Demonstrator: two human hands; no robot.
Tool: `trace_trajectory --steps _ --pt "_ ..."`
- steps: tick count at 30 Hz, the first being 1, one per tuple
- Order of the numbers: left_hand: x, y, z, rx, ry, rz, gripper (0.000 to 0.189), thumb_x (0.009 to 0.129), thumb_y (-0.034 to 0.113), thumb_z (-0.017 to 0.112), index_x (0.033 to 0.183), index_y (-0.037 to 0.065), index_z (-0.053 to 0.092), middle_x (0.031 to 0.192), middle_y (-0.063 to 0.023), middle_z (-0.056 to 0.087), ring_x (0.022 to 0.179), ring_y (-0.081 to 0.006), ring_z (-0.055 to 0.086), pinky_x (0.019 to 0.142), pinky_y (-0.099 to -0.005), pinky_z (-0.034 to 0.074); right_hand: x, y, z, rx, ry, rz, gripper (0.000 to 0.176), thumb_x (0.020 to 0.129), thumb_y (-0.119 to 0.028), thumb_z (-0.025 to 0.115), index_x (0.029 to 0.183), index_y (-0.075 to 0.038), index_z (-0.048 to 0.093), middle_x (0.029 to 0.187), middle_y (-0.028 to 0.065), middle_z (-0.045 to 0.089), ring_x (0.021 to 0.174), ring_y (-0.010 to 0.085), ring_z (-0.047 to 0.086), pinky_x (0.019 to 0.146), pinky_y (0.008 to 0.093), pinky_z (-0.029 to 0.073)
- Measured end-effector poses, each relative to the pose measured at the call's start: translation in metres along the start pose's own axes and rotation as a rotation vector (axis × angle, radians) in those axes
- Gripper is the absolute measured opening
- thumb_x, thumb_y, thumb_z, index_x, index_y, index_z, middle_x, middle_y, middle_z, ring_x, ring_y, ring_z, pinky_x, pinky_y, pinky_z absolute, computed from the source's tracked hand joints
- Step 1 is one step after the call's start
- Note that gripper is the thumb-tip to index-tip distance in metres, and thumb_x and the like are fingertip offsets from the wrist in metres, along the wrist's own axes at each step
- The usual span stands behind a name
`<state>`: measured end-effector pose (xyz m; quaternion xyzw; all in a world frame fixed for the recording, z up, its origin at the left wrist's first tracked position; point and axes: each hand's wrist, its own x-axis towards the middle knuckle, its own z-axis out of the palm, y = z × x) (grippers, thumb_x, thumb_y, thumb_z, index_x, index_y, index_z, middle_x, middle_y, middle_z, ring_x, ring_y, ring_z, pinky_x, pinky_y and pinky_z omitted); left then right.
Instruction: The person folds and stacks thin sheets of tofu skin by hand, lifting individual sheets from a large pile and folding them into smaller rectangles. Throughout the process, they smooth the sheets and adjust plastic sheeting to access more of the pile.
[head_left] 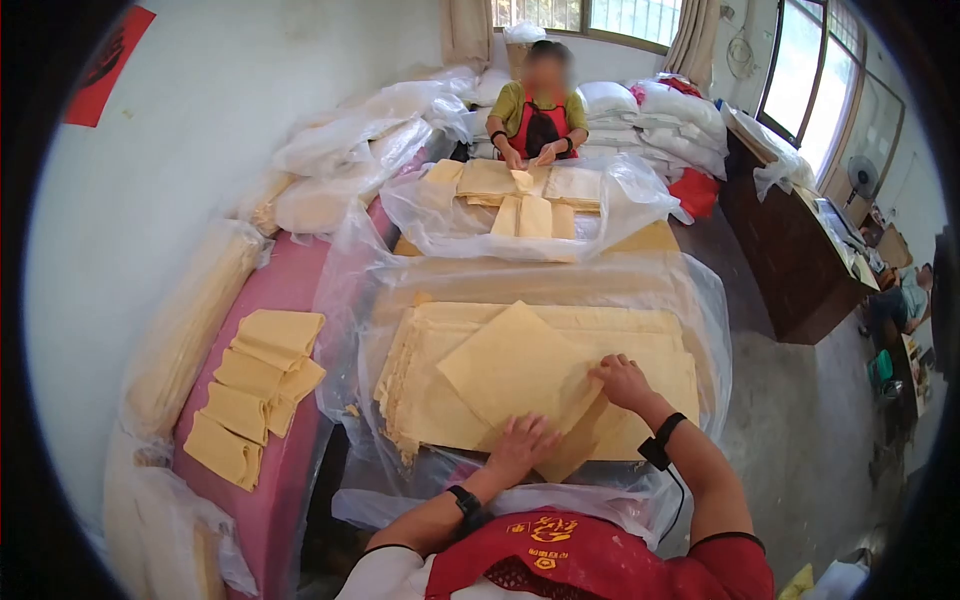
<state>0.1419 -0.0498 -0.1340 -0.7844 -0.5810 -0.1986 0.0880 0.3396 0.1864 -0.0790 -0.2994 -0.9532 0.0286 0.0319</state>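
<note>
A square, thin yellow sheet [520, 365], which looks like bean curd skin, lies turned cornerwise on a wide stack of similar sheets [640, 335]. My left hand [522, 445] rests flat near its lower edge, fingers spread. At the sheet's right corner, my right hand [622, 382] has its fingers bent and closed on the edge. Below and between the hands, a darker folded flap [572, 450] hangs over the stack's near side. Clear plastic [530, 275] lies under and around the stack.
Folded yellow sheets [240, 395] lie on a pink surface [300, 265] at left, beside plastic-wrapped bundles [190, 330]. Across from me, a co-worker [540, 110] handles a small yellow piece over another stack [490, 180]. A dark wooden desk [790, 240] stands right.
</note>
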Motion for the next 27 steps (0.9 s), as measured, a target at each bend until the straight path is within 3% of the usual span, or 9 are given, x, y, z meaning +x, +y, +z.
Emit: trace_trajectory --steps 8,10,14,16,17,19,22,24,27 --pt "0.008 -0.006 -0.011 -0.274 -0.016 -0.138 0.048 0.079 0.008 0.062 0.126 0.019 0.059 0.125 -0.0095 0.058 0.124 -0.0302 0.048 0.108 -0.0479 0.033 -0.006 0.004 -0.01 0.077 0.021 -0.05 0.034 0.079 -0.017 0.063 0.111 -0.025 0.069 0.12 0.0099 0.056 0.112 0.0309 0.054 0.093 0.0455 0.045" --pt "-0.001 -0.021 -0.008 -1.051 -0.195 -0.472 0.044 0.085 0.011 0.062 0.129 0.014 0.058 0.125 -0.009 0.061 0.118 -0.0299 0.055 0.103 -0.04 0.041 -0.015 0.005 -0.027 0.068 -0.124 -0.144 0.029 0.081 -0.023 0.065 0.11 -0.024 0.069 0.126 0.0124 0.056 0.118 0.0327 0.052 0.097 0.0445 0.044" --pt "-0.033 -0.044 -0.025 -1.383 -0.105 -0.657 0.039 0.092 0.013 0.059 0.13 0.008 0.056 0.125 -0.0074 0.062 0.112 -0.0282 0.061 0.096 -0.0339 0.047 -0.033 0.002 -0.02 0.339 -0.137 -0.293 0.028 0.088 -0.03 0.062 0.112 -0.015 0.069 0.126 0.0132 0.059 0.12 0.0294 0.053 0.101 0.0415 0.041" --pt "-0.032 -0.059 -0.025 -1.764 0.022 -0.891 0.036 0.097 0.016 0.054 0.13 0.002 0.054 0.126 -0.0062 0.061 0.114 -0.0227 0.059 0.096 -0.0357 0.049 -0.038 -0.008 -0.017 1.453 -0.291 0.281 0.038 0.094 -0.034 0.057 0.116 -0.005 0.065 0.118 0.0109 0.064 0.115 0.0231 0.056 0.102 0.0385 0.04" --pt "-0.027 -0.065 -0.027 -1.763 0.03 -0.891 0.036 0.097 0.016 0.054 0.13 0.002 0.054 0.126 -0.0062 0.061 0.114 -0.0227 0.059 0.096 -0.0357 0.049 -0.038 -0.017 -0.012 1.7 -0.189 0.309 0.044 0.096 -0.033 0.056 0.119 0.003 0.06 0.11 0.0071 0.066 0.105 0.0185 0.059 0.098 0.0355 0.042" --pt "-0.021 -0.072 -0.029 -2.036 0.246 -0.909 0.037 0.095 0.019 0.056 0.128 0.001 0.054 0.121 -0.0082 0.062 0.109 -0.0205 0.061 0.097 -0.0351 0.048 -0.028 -0.032 0.006 1.505 -0.09 0.355 0.043 0.095 -0.033 0.059 0.121 0.001 0.059 0.107 0.0068 0.066 0.101 0.0184 0.06 0.093 0.0356 0.045" --pt "-0.038 -0.096 0.001 -2.222 0.225 -1.069 0.038 0.099 0.026 0.047 0.129 0.002 0.052 0.124 -0.0116 0.06 0.11 -0.0242 0.06 0.098 -0.0389 0.048 -0.01 -0.036 0.047 1.042 0.049 0.37 0.045 0.09 -0.032 0.065 0.125 -0.005 0.056 0.1 0.0096 0.068 0.093 0.0226 0.065 0.079 0.0389 0.051" --pt "-0.035 -0.097 0.004 -2.189 0.275 -1.171 0.038 0.1 0.027 0.046 0.128 0.002 0.053 0.126 -0.0128 0.059 0.112 -0.0261 0.059 0.098 -0.0412 0.047 0.008 -0.06 0.029 0.587 0.039 0.38 0.051 0.087 -0.035 0.067 0.13 -0.011 0.052 0.099 0.0141 0.069 0.094 0.029 0.067 0.076 0.0434 0.052" --pt "-0.03 -0.095 -0.009 -2.093 0.415 -1.329 0.045 0.1 0.033 0.047 0.133 0.003 0.047 0.129 -0.0132 0.057 0.116 -0.0285 0.057 0.1 -0.0451 0.046 0.025 -0.068 0.032 0.509 0.015 0.425 0.054 0.085 -0.033 0.069 0.13 -0.011 0.051 0.1 0.0114 0.069 0.089 0.0322 0.067 0.079 0.0434 0.052"
